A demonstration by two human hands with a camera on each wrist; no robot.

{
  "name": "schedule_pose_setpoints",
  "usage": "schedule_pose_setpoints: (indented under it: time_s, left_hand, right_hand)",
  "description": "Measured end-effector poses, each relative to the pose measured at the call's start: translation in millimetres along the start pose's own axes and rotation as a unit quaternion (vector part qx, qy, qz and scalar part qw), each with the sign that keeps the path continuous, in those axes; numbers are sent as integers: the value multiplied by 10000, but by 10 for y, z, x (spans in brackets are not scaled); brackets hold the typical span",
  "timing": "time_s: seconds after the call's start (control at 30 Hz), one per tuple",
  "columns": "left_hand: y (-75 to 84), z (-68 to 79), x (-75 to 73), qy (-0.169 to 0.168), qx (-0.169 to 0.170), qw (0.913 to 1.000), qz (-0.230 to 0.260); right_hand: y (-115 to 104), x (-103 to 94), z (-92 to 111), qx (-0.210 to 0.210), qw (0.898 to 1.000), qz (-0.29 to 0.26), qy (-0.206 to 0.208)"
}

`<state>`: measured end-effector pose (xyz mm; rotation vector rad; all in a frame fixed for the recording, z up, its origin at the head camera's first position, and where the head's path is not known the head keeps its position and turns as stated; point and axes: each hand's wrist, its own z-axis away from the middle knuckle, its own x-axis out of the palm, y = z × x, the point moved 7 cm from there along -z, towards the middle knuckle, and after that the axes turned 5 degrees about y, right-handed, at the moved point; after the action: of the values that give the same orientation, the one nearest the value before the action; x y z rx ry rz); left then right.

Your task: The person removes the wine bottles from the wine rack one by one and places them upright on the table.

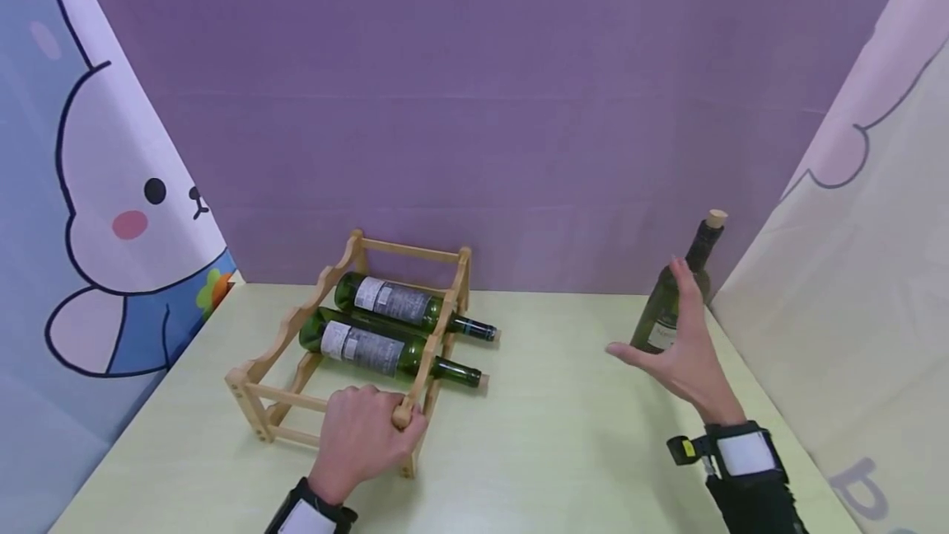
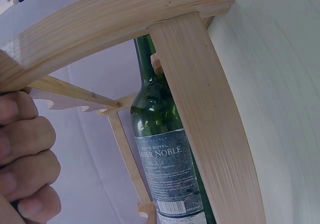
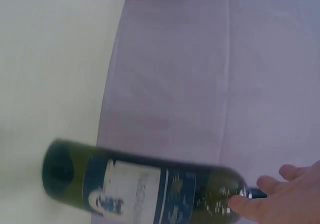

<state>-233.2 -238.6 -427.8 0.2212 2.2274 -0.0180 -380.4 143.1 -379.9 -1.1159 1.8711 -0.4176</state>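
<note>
My left hand [image 1: 366, 435] grips the near right corner of a wooden wine rack [image 1: 411, 250]; its curled fingers show beside the rack in the left wrist view. Two corked green wine bottles lie in the rack, a far one [image 1: 385, 299] and a near one [image 1: 363, 347], necks pointing right. At the right, another corked wine bottle [image 1: 656, 311] stands upright. My right hand [image 1: 689, 357] is close to it, thumb spread wide from raised fingers. In the right wrist view, the fingers [image 3: 255, 204] overlap that bottle's shoulder and neck.
A pale table [image 1: 549, 435] carries the rack and the bottle. Behind it hangs a purple cloth [image 1: 519, 105]. Printed cloths close in the left side [image 1: 126, 270] and the right side [image 1: 838, 295], the right one near the standing bottle.
</note>
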Motion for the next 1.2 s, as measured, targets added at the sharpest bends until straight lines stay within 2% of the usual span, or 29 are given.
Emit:
schedule_pose_setpoints:
  time_s: [0.27, 0.77, 1.2]
  left_hand:
    - [-2, 1, 8, 11, 23, 10000, 42]
    - [-1, 5, -8, 35, 1, 9999, 110]
    - [-5, 8, 2, 106, 14, 9999, 94]
  right_hand:
    - [-82, 366, 60, -28, 9980, 19, -631]
    - [-213, 882, 135, -157, 9924, 363, -1168]
    - [-332, 1248, 182, -342, 9881, 337, -1460]
